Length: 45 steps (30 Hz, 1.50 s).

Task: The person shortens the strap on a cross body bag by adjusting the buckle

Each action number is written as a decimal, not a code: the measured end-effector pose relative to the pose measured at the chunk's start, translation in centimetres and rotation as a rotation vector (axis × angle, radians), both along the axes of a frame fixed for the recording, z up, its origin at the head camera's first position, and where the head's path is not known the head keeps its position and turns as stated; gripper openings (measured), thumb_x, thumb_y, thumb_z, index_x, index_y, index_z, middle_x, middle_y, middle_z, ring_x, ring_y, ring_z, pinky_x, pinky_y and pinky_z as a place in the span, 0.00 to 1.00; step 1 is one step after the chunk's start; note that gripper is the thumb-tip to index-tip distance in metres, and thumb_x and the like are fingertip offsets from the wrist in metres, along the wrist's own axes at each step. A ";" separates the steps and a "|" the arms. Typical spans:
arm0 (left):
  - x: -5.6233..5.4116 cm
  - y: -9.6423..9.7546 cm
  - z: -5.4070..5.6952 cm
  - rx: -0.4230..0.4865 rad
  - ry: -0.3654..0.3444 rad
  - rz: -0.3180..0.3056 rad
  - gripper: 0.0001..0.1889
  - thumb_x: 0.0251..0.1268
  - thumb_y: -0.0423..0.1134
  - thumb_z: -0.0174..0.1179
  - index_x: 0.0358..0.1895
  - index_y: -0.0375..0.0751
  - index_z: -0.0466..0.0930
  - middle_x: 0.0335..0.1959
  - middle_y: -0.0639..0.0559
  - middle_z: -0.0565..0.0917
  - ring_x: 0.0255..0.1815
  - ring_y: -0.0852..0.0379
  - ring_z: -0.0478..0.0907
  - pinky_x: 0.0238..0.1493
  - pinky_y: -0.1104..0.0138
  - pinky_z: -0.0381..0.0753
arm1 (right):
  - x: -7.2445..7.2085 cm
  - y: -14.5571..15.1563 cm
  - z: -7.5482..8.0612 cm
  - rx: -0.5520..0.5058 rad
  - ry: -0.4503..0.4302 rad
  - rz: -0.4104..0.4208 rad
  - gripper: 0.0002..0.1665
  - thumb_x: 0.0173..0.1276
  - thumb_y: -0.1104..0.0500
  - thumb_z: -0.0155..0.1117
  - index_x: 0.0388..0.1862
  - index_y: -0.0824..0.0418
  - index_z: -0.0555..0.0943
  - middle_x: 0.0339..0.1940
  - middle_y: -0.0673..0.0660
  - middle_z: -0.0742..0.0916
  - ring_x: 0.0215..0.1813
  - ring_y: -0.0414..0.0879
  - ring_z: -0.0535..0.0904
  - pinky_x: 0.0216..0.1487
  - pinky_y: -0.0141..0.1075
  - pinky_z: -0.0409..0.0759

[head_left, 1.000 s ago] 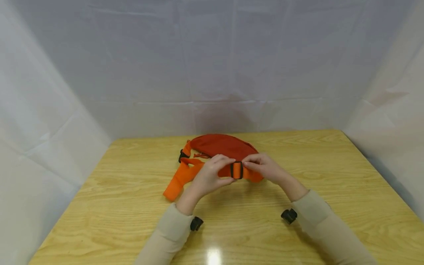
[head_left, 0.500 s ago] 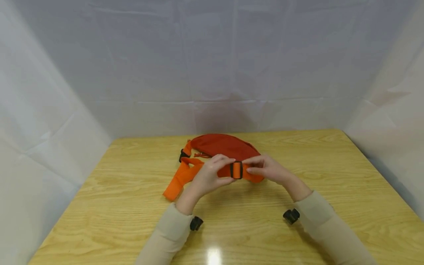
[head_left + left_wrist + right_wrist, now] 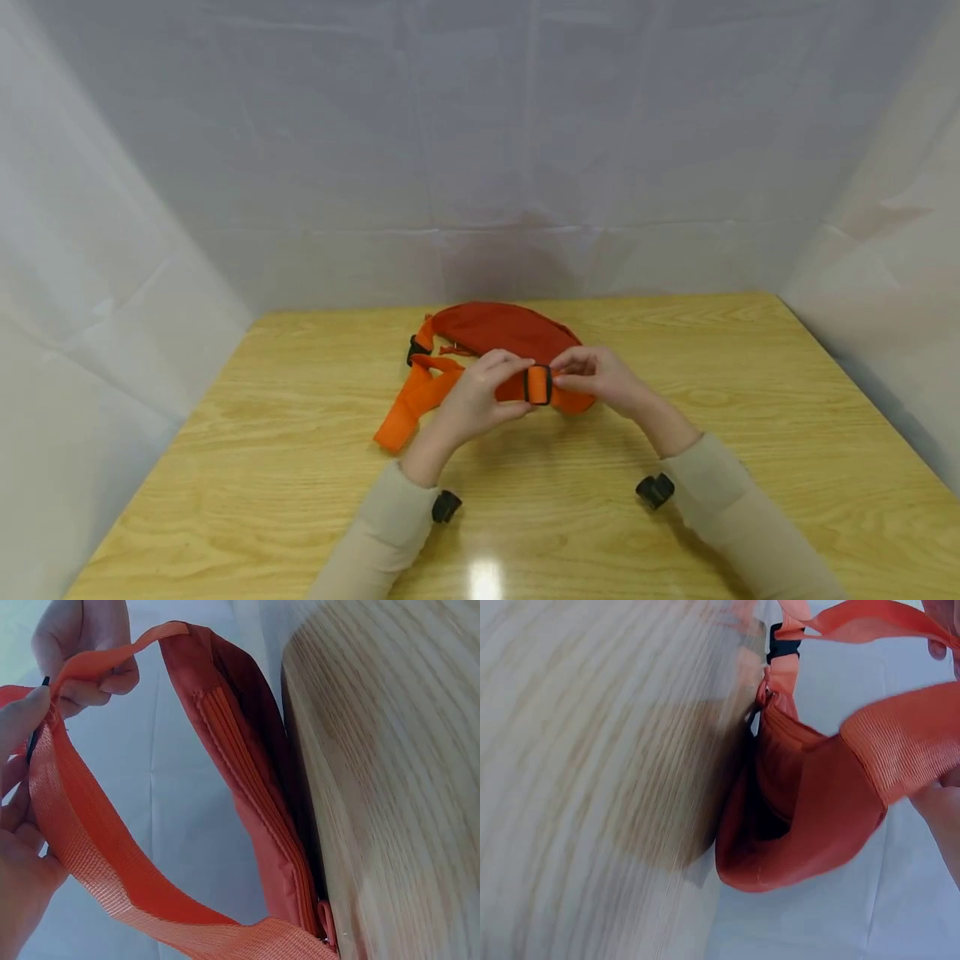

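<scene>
A red fanny pack [image 3: 510, 331] rests on the table toward its far edge. Its orange strap [image 3: 112, 862] rises from the bag in a loop, as the left wrist view shows. On the raised strap sits a black slide adjuster [image 3: 538, 385]. My left hand [image 3: 483, 392] grips this adjuster between thumb above and below with fingertips at its left side. From the right, my right hand [image 3: 600, 381] pinches the strap close beside the adjuster's right bar. A black side-release buckle [image 3: 417, 350], fastened, lies at the bag's left end.
The wooden table [image 3: 300, 483] reaches to a pale sheet [image 3: 480, 150] hung behind it and at both sides. A folded strap end [image 3: 395, 429] lies to the left of the left hand. Black wrist cameras [image 3: 446, 506] sit at both cuffs.
My right hand's fingers have shifted on the strap beside the adjuster, slipping right and then returning left. The left hand keeps its grip, with the adjuster nudged slightly right.
</scene>
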State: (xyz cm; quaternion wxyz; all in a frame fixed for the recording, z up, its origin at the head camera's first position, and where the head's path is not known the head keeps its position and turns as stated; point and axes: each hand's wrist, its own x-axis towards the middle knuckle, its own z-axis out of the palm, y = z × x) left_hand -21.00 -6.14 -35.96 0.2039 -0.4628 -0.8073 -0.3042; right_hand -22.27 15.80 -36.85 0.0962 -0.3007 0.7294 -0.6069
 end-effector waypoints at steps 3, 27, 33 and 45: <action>0.1 -0.2 0.1 -0.004 0.002 0.005 0.24 0.40 0.34 0.71 0.46 0.31 0.77 0.39 0.46 0.76 0.42 0.54 0.73 0.45 0.70 0.71 | 0.0 0.4 -0.1 0.024 0.033 0.050 0.18 0.59 0.67 0.59 0.47 0.76 0.73 0.43 0.61 0.80 0.43 0.43 0.77 0.43 0.35 0.74; -0.1 -0.4 0.0 0.034 -0.046 -0.047 0.24 0.40 0.32 0.70 0.46 0.31 0.77 0.39 0.46 0.76 0.42 0.55 0.73 0.45 0.69 0.71 | -0.1 0.7 -0.5 0.040 -0.009 -0.042 0.16 0.58 0.68 0.60 0.45 0.76 0.76 0.36 0.58 0.82 0.36 0.42 0.78 0.38 0.37 0.76; -0.1 -0.3 -0.1 0.038 -0.041 -0.063 0.24 0.40 0.31 0.70 0.46 0.31 0.77 0.39 0.46 0.76 0.42 0.54 0.73 0.46 0.70 0.71 | -0.1 0.5 -0.4 0.038 -0.034 -0.063 0.14 0.57 0.67 0.61 0.42 0.74 0.77 0.35 0.58 0.83 0.36 0.44 0.79 0.37 0.37 0.76; -0.3 -0.6 -0.1 0.032 -0.036 -0.018 0.24 0.40 0.32 0.70 0.46 0.30 0.77 0.39 0.45 0.76 0.42 0.53 0.72 0.45 0.68 0.72 | -0.3 0.2 -0.7 0.052 -0.006 -0.059 0.10 0.58 0.67 0.60 0.36 0.73 0.79 0.36 0.59 0.83 0.36 0.42 0.78 0.37 0.34 0.76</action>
